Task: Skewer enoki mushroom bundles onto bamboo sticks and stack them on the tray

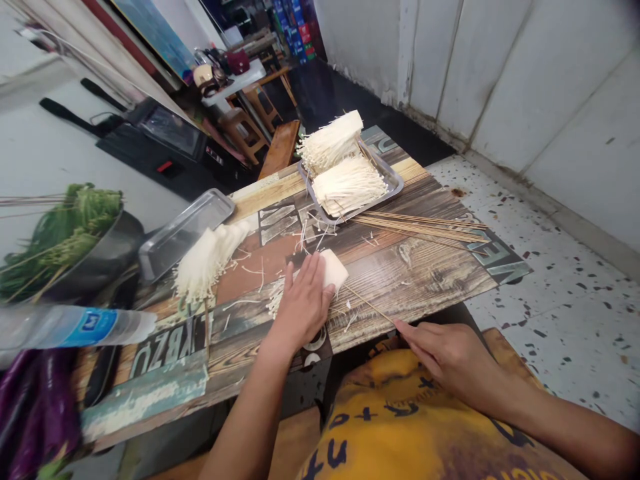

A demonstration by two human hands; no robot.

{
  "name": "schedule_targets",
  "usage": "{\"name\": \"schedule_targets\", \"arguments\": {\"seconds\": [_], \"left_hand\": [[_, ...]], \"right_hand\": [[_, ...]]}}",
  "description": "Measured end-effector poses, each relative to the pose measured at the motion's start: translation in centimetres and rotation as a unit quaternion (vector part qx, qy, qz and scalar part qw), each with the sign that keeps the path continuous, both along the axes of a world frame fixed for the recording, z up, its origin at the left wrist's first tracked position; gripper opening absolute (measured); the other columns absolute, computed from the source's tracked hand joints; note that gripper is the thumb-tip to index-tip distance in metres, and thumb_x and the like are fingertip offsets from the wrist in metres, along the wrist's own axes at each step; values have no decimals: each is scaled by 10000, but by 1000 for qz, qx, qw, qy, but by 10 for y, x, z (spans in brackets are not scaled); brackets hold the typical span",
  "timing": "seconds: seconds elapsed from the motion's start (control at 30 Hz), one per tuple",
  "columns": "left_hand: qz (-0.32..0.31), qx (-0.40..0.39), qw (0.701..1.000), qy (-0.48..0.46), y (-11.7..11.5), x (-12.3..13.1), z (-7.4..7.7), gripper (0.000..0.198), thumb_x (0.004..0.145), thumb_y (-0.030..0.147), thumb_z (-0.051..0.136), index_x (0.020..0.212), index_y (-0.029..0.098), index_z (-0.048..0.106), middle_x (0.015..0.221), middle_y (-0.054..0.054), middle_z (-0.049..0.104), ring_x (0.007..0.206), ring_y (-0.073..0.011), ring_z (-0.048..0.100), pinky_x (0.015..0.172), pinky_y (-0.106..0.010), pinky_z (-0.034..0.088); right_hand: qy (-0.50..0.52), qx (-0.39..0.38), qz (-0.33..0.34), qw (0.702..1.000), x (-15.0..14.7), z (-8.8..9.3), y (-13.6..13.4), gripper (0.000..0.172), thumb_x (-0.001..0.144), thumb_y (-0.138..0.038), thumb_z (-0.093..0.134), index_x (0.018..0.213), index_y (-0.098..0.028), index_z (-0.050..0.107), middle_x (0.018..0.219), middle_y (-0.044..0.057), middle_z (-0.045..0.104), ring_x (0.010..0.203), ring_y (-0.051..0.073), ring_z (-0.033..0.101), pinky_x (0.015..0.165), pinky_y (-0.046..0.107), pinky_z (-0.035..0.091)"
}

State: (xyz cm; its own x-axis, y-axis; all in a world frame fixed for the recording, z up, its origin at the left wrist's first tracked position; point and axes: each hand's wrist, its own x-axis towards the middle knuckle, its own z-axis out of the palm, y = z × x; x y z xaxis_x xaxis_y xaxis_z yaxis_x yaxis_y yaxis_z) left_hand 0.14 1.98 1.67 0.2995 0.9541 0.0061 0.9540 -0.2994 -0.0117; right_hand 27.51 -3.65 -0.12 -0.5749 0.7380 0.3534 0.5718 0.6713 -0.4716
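Speckled floor (530, 207) + pale panel wall (500, 80) behind; wood-print table (425, 283) w/ big letters, thin mushroom scraps strewn on it. Bunch (335, 268) lies flat nr table's front edge, partly under L hand (303, 300): palm & fingers laid over it from above, not closed round it. R hand (445, 353) has thumb + fingers pinched on one end of a stick (369, 303); other end meets bunch's solid base, can't tell how deep.

To do it well, prob: L palm light but steady so stalks don't roll or snap; stick low, approx level w/ table, aimed thru thick of base; push slow w/ a small twist, fingers out of tip's path. Too steep & it'd prob poke out or split the base.

Base looks blocky, matte, spongy; stalks thread-thin w/ tiny bead caps. More bunches (347, 183) in shiny, round-cornered tray (397, 189); spare sticks (425, 229) by it, straight, dry, tan. Loose bunch (203, 263) fans out to L, beside clear tub (183, 230). Further L: smooth plastic bottle (95, 327), glossy purple eggplants (55, 400), leafy greens (85, 223) in metal bowl (95, 257)
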Motion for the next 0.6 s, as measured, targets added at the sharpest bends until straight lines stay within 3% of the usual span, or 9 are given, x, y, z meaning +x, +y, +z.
{"name": "schedule_targets", "arguments": {"seconds": [0.6], "left_hand": [[0,8,1000,23,0,3,1,569,992,355,230,1462,39,282,1536,-145,298,1429,-265,265,1178,-539,125]], "right_hand": [[-5,47,4,999,-10,-4,2,302,971,-134,377,1179,-36,573,701,29,654,596,133,615,524,252,444]]}}
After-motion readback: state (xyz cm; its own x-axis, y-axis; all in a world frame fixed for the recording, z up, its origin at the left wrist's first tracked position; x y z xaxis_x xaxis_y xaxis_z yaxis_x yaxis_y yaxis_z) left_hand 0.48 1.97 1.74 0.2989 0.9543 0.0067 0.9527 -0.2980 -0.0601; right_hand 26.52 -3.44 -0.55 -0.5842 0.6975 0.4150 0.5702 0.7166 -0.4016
